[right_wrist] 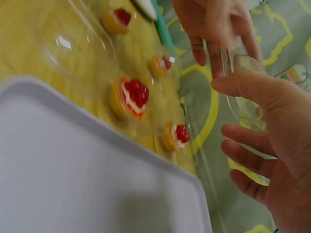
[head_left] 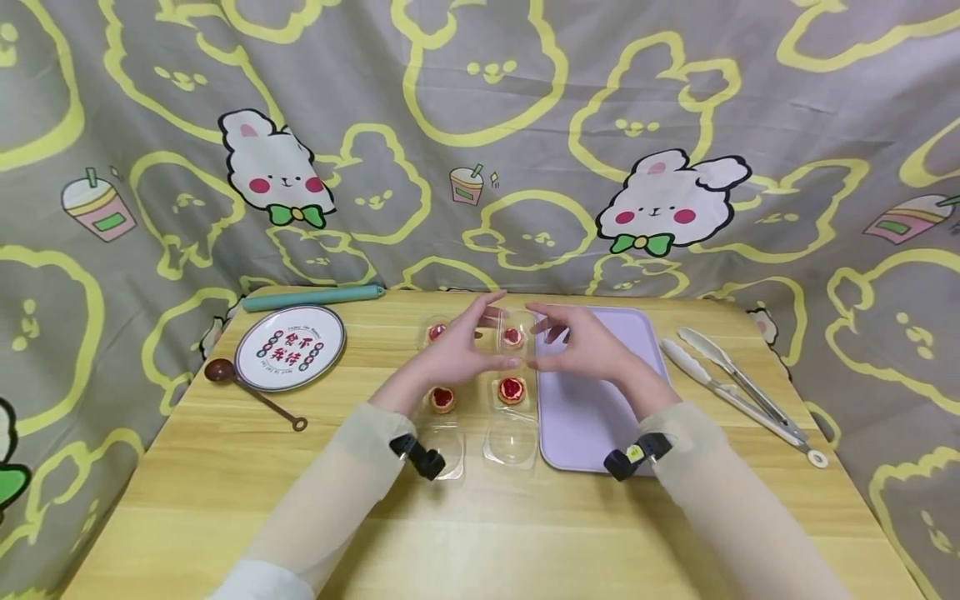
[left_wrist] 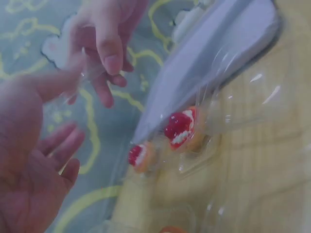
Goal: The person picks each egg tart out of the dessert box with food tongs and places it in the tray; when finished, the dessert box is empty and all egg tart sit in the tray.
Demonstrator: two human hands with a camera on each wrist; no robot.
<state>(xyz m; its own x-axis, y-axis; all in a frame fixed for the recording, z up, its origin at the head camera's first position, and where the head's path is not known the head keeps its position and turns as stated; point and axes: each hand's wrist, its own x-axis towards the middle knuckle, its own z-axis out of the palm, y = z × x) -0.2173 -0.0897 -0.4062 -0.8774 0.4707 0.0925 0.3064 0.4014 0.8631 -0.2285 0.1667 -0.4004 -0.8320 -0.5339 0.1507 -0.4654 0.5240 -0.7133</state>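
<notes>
My left hand (head_left: 467,350) and right hand (head_left: 583,346) face each other above the far right small tart (head_left: 513,337), thumbs and fingers bowed. Between them both hold a thin clear plastic lid (right_wrist: 248,116), plainest in the right wrist view; its see-through edges make the exact contact hard to tell. Several tarts with red topping and white cream sit in clear plastic boxes: one near right (head_left: 512,390), one near left (head_left: 442,399), one far left (head_left: 437,333), partly behind my left hand. Lids of the near boxes, left (head_left: 448,452) and right (head_left: 512,442), lie folded back toward me.
A lilac tray (head_left: 581,425) lies right of the boxes, under my right forearm. Further right are metal tongs (head_left: 738,392). On the left stand a white plate with red writing (head_left: 330,346), a brown ladle (head_left: 262,398) and a teal rod (head_left: 315,297) by the back edge.
</notes>
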